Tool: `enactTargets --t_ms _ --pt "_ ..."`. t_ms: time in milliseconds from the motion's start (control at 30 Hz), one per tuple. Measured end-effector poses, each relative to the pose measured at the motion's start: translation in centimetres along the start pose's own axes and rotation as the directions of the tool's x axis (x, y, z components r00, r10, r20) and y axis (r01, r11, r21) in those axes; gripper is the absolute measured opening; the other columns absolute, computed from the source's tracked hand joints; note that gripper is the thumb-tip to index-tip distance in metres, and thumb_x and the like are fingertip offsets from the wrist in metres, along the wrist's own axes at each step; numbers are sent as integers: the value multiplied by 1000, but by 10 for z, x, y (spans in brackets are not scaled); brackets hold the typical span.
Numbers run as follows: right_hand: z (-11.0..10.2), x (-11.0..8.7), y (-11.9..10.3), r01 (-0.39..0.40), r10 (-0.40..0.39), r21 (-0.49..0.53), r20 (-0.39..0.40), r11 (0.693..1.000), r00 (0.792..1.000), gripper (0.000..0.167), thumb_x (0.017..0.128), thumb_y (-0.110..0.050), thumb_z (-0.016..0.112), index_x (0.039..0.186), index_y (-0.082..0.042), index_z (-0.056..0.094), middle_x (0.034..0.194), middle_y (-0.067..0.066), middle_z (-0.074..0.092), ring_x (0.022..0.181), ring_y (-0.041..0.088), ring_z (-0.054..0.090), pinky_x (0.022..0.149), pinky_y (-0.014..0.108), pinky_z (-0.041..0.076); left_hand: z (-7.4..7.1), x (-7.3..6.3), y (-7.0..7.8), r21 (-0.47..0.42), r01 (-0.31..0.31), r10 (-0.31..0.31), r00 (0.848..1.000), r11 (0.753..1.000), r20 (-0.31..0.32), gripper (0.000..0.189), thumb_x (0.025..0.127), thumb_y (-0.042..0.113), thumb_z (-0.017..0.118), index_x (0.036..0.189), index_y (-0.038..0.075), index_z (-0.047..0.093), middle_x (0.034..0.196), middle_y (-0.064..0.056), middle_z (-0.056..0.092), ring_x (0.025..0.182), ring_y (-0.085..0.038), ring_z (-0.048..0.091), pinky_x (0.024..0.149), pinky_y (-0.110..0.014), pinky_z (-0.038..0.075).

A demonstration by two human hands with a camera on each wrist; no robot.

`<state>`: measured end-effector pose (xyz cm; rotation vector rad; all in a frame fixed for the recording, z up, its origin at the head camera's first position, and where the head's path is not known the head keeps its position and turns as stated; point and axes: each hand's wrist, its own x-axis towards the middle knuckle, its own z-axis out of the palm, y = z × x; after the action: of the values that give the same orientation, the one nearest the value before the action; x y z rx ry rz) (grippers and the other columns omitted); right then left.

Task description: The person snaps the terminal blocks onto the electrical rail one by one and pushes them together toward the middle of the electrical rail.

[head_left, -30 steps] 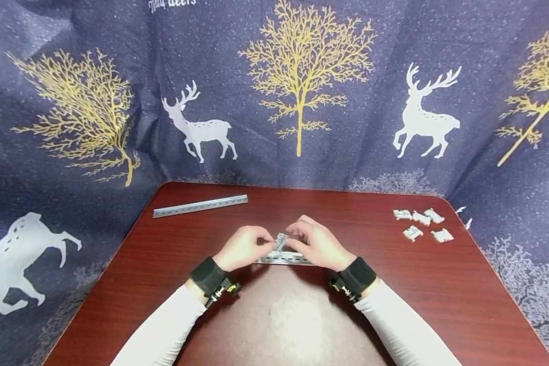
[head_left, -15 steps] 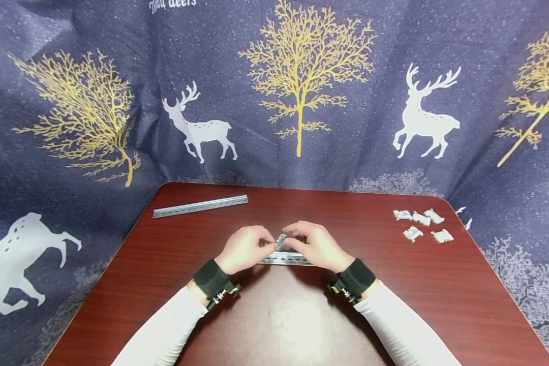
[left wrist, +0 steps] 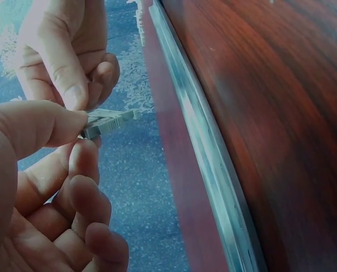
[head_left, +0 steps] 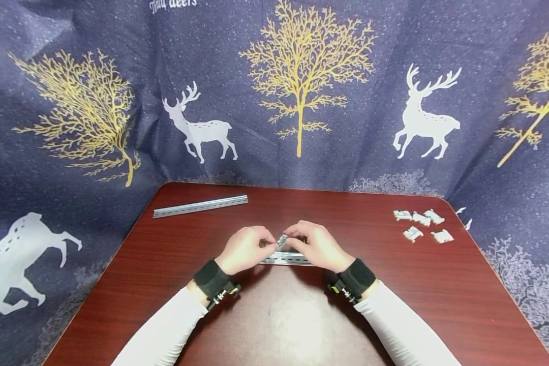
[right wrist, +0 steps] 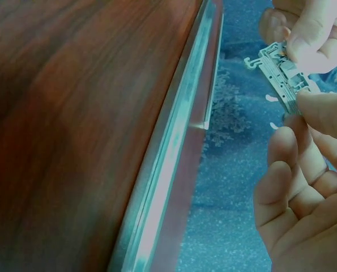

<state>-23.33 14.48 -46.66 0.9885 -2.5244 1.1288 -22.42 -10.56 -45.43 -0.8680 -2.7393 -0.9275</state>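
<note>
A small grey terminal block (head_left: 281, 242) is held up above a slotted metal DIN rail (head_left: 287, 258) that lies across the table. My left hand (head_left: 244, 249) pinches one end of the block between thumb and index finger. At its other end, the thumb and index finger of my right hand (head_left: 320, 246) pinch it too. The right wrist view shows the side of the terminal block (right wrist: 280, 76), with a hooked foot sticking out. In the left wrist view, fingertips partly hide the block (left wrist: 109, 123). It is apart from the rail (left wrist: 197, 127).
A second slotted DIN rail (head_left: 200, 206) lies at the table's back left. Several loose terminal blocks (head_left: 412, 233) are grouped at the back right. Behind the reddish-brown table (head_left: 439, 300) hangs a dark blue cloth (head_left: 265, 168) printed with deer and trees.
The terminal block has tilted and turned slightly between the fingers. My right hand's fingers have come down closer around it. The rails and the loose blocks have stayed put.
</note>
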Motion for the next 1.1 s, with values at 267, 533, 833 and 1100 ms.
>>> enactTargets --t_ms 267,533,833,1100 --pt "0 -1 1 41 -41 -17 -13 999 999 16 100 -8 84 113 -17 83 93 -13 67 77 5 58 68 27 48 0 0 1 -2 -9 9 1000 1000 2 6 96 21 81 97 21 87 86 14 72 76 -2 62 70 -28 53" --pt "-1 -1 2 40 -40 0 -10 999 999 10 100 -11 85 105 -18 83 91 -12 64 78 7 58 69 27 48 -1 -1 1 -32 -51 51 999 998 11 5 97 20 82 97 20 86 86 14 73 76 -2 62 71 -27 52" --pt "-8 1 3 -30 30 83 -3 996 1000 12 98 -10 86 103 -20 84 91 -10 65 80 11 59 71 29 49 -6 3 -8 -220 8 0 999 975 33 14 106 26 75 99 18 84 87 10 73 82 -8 63 77 -31 53" --pt "-12 2 -1 -56 64 186 -38 981 997 18 97 -9 87 106 -24 85 91 -10 67 80 13 60 71 28 48 -8 3 -14 -485 237 -140 963 842 229 31 113 30 64 110 5 82 91 -14 75 74 -18 63 67 -29 52"
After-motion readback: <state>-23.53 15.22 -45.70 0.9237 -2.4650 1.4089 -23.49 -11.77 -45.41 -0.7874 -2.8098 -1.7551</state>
